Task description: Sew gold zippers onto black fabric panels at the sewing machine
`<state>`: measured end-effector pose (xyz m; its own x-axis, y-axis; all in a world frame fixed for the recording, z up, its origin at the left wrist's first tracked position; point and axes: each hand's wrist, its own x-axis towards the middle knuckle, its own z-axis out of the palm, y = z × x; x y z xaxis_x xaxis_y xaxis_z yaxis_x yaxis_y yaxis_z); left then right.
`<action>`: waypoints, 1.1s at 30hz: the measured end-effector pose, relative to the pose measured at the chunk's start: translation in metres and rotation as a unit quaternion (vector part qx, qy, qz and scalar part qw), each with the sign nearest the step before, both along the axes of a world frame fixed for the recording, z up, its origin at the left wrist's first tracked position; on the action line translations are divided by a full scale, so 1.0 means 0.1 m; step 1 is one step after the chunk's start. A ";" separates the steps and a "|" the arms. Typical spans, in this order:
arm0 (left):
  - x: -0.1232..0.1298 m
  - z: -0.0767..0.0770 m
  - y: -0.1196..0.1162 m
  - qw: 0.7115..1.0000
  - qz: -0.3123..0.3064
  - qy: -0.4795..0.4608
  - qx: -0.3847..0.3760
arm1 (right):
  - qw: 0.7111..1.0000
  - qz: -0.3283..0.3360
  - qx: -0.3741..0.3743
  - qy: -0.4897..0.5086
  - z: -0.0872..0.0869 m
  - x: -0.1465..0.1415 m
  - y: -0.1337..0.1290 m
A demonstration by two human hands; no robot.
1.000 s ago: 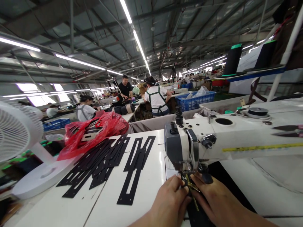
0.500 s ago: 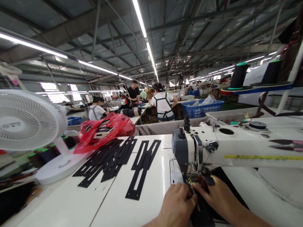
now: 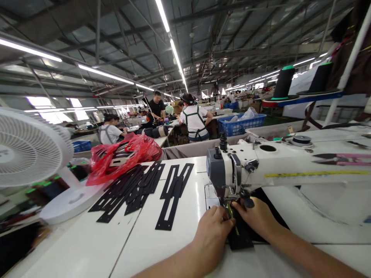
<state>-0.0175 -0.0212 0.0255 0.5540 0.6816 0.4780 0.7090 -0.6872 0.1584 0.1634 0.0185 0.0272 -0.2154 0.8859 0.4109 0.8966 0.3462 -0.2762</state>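
Beneath the needle area of a white sewing machine (image 3: pixel 278 160) lies a black strip of material (image 3: pixel 241 241) with a narrow gold-coloured line along it, like zipper teeth. My left hand (image 3: pixel 213 237) is closed on its left edge, fingers curled and thumb pressed in. On the other side, my right hand (image 3: pixel 257 216) pinches it close to the presser foot; some fingertips are hidden behind a dark machine part. A larger black piece (image 3: pixel 279 220) lies under my right wrist. To the left, slotted black pieces (image 3: pixel 168 206) rest on the white table (image 3: pixel 145 247), several more heaped behind them.
A red plastic bag (image 3: pixel 124 154) and a white fan (image 3: pixel 62 200) stand at the left. Pink-handled snips (image 3: pixel 342 158) lie on the machine arm. Black thread cones (image 3: pixel 284 83) stand at the right. Beyond are a blue basket (image 3: pixel 242 125) and co-workers (image 3: pixel 197 119).
The view has shifted, so the machine and both hands sit higher in the picture and more of my forearms shows. Both hands keep their hold on the black strip by the needle.
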 end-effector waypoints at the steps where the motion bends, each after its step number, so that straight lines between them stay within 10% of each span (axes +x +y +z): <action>1: -0.03 0.02 -0.02 1.000 -0.001 -0.008 -0.021 | 0.999 0.031 0.005 -0.006 0.02 0.05 -0.10; 6: -0.20 0.13 -0.20 0.993 -0.096 -0.007 -0.064 | 0.944 0.294 0.136 -0.057 0.08 0.26 -0.56; 11: -0.15 0.26 -0.11 0.992 -0.013 -0.013 -0.129 | 0.966 0.232 -0.114 0.004 0.38 0.17 -0.28; 15: -0.04 0.25 0.08 0.988 0.069 -0.024 -0.136 | 0.960 0.235 -0.151 -0.009 0.64 0.11 -0.04; 20: 0.00 0.14 -0.07 0.998 0.017 0.009 -0.062 | 0.968 0.243 -0.045 -0.038 0.27 0.09 -0.43; 22: 0.00 0.08 -0.15 0.999 -0.014 0.033 0.007 | 0.946 0.238 0.208 -0.075 0.02 0.08 -0.58; 24: 0.01 0.03 -0.18 0.995 -0.032 0.046 0.081 | 0.925 0.231 0.286 -0.100 -0.14 0.06 -0.62; 33: 0.01 -0.05 0.04 0.984 -0.050 0.014 0.173 | 0.924 0.223 0.304 -0.069 -0.13 0.02 -0.43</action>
<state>-0.0165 -0.0174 0.0203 0.6255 0.4224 0.6560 0.6364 -0.7626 -0.1157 0.1658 -0.0244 0.0139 -0.5900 0.3108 0.7452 0.6399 0.7428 0.1968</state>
